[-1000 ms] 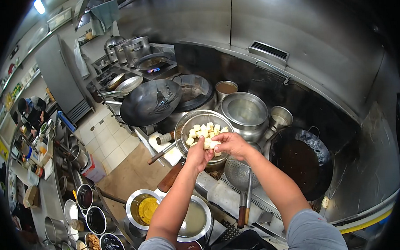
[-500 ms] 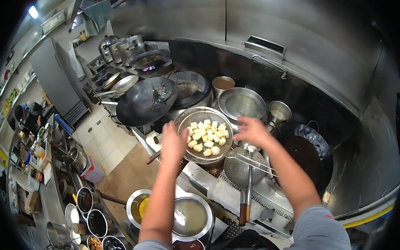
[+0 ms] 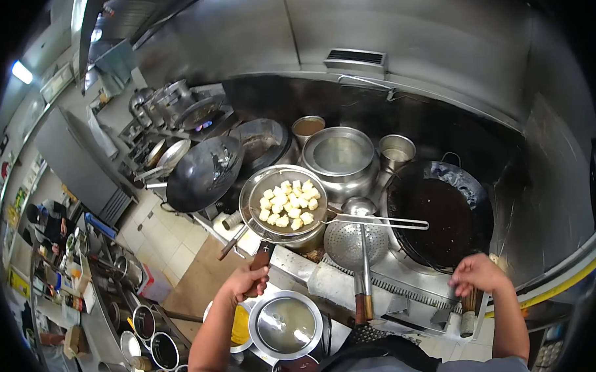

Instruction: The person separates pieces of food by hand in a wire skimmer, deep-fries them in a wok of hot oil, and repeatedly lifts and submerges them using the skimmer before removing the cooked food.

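Way over on the left, a co-worker (image 3: 48, 223) in dark clothes is bent over by the long counter (image 3: 91, 318), too small on the head cam for me to make out what they're at. Next along I've got a big black wok (image 3: 196, 180) propped at a tilt, light glinting off its inside.

Below and a bit right of that is the left hand (image 3: 247, 283), fingers curled in on the lower end of a brown wooden handle (image 3: 263, 256), so I'd call that a hold. Just above it sits the round strainer (image 3: 250, 202) with a bunch of pale cubes (image 3: 285, 205) loosely spread in the middle, resting over a metal pot (image 3: 306, 241). Nearer the camera there's a wide-rimmed bowl (image 3: 253, 328) of cloudy liquid.

Going right, the strainer's long wire handle (image 3: 381, 220) pokes out above a holey skimmer (image 3: 349, 246), and a fat steel pot (image 3: 354, 185) stands behind. Then comes another wok (image 3: 484, 225) with dark liquid in the bottom. At its near edge hangs the right hand (image 3: 478, 276), about half open with loosely bent fingers, just above a brush (image 3: 468, 314). From my seat I honestly can't tell if it's touching anything.
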A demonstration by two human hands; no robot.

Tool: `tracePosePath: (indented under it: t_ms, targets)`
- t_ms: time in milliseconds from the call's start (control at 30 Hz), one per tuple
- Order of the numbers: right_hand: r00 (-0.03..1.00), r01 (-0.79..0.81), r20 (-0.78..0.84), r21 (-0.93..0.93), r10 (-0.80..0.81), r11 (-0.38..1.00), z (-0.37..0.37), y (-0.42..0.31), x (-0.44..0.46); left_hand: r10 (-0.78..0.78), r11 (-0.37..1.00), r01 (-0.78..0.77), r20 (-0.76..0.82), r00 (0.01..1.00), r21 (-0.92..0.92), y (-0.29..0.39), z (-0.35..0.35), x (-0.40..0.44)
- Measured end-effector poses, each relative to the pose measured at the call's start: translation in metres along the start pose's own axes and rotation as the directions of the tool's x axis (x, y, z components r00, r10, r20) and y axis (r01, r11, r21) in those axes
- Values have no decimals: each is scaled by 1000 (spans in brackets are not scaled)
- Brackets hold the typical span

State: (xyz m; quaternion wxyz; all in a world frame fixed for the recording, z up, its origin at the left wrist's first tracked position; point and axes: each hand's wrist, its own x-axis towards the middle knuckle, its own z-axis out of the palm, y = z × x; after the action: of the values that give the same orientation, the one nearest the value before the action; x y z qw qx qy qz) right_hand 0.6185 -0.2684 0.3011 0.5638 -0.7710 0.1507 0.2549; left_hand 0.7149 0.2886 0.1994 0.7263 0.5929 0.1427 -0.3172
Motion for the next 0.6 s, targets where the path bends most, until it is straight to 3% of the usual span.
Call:
tracePosePath:
  t_ms: [100, 167, 200, 233, 300, 333, 433, 500, 533, 567, 600]
  targets:
    - [997, -71, 42, 78, 67, 994, -7, 30, -33, 18, 1000, -17, -9, 1000, 25, 8, 29, -9]
    - [993, -111, 41, 95, 107, 989, -10, 41, -40, 58, 997, -58, 2, 998, -55, 7, 39, -3]
    - [992, 110, -72, 24, -108, 994, -10, 45, -30, 31, 995, -28, 24, 999, -93, 10, 44, -2]
    - [929, 321, -172, -73, -329, 944, -9, 44, -18, 48, 995, -45, 32, 998, -84, 8, 42, 4]
    - [733, 571, -299, -218, -611, 792, 4, 10, 6, 63, 990, -52, 85, 994, -129, -7, 29, 14]
    - [698, 604, -276, -269, -661, 750, 8, -16, 14, 43, 986, -27, 93, 995, -164, -8, 28, 14]
    - [305, 673, -38, -698, -952, 243, 16, -93, 67, 49, 989, -34, 102, 994, -141, -17, 21, 17]
    - [391, 421, 102, -904, -915, 79, 21, -115, 133, 73, 991, -64, 80, 994, -118, -23, 20, 15]
    - [677, 367, 136, -914, -724, 172, 32, -135, 139, 63, 990, -52, 81, 995, -133, -25, 19, 15]
    - [882, 285, 157, -929, -445, 237, 44, -148, 144, 51, 988, -39, 80, 996, -150, -29, 16, 14]
    - [941, 315, 256, -902, -222, 295, 52, -141, 177, 54, 986, -42, 70, 996, -164, -31, 15, 13]
